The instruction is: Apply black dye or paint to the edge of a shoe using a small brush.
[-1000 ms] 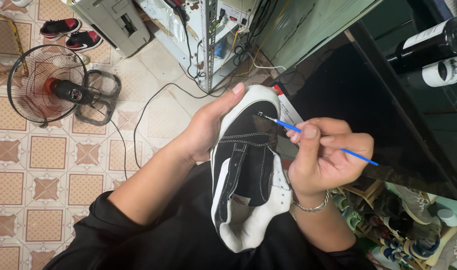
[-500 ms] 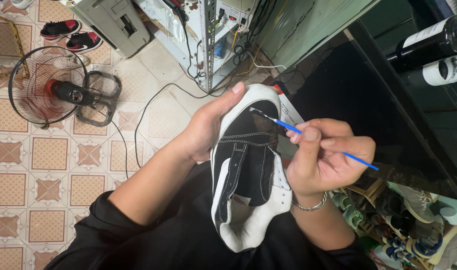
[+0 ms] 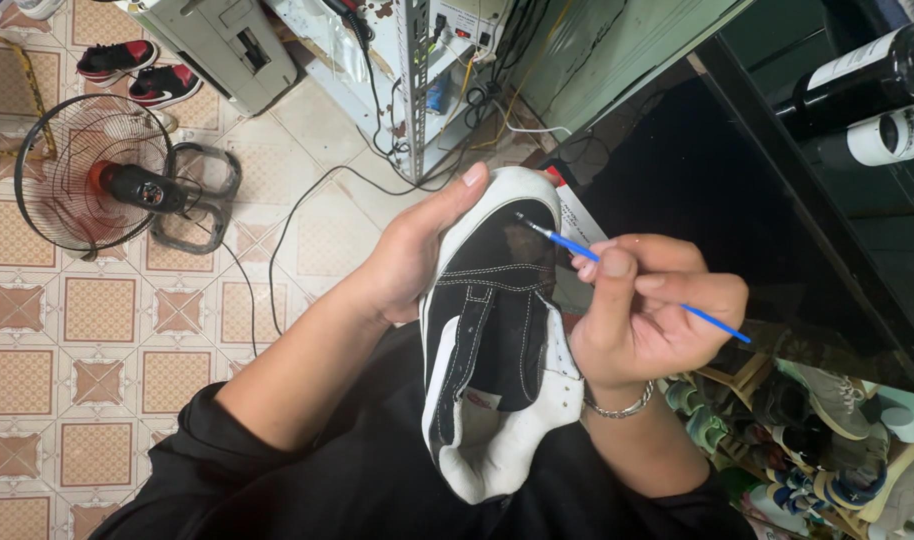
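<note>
Head view: the left hand [image 3: 417, 255] cups a black-and-white shoe [image 3: 492, 330] from its left side, fingers wrapped around the sole and thumb lying along the white toe rim, holding it over the lap with the toe pointing away. The right hand [image 3: 647, 310] has its fingers pinched together on a thin blue-handled brush [image 3: 627, 275], whose tip rests on the black toe panel just inside the white edge. In my judgement the stroke is best kept short and light, the left hand bracing the shoe firmly so that the tip does not stray onto the white rim (the margin there looks narrow). Not determinable: any paint on the bristles, which are too small to read; the left fingers under the shoe are hidden; the heel is partly lost against the dark clothing. Only this one view is supplied.
</note>
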